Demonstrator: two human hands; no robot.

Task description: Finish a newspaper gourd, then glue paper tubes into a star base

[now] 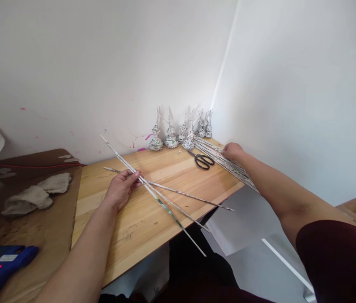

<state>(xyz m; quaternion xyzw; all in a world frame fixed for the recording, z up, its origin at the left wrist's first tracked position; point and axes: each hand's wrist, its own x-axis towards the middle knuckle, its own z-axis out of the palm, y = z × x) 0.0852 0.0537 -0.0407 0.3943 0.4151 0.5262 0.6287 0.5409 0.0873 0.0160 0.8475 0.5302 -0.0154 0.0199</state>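
My left hand (pixel 124 187) pinches a few thin rolled newspaper sticks (pixel 178 221) between thumb and fingers, over the wooden table. They cross near my fingertips and fan out to the right, with three ends past the table's front edge. At the table's right side, my right hand (pixel 233 151) is closed with its fingertips on a bundle of similar paper sticks (pixel 214 153). How many it grips cannot be made out. Black-handled scissors (pixel 204 161) lie open just left of that bundle.
Several woven paper gourd shapes (pixel 171 138) stand along the wall at the back of the wooden table (pixel 102 244). On the brown cardboard (pixel 60 210) at left lie worn cloth gloves (pixel 35 198) and a blue tool (pixel 10 263) with a red light. White walls meet behind the table.
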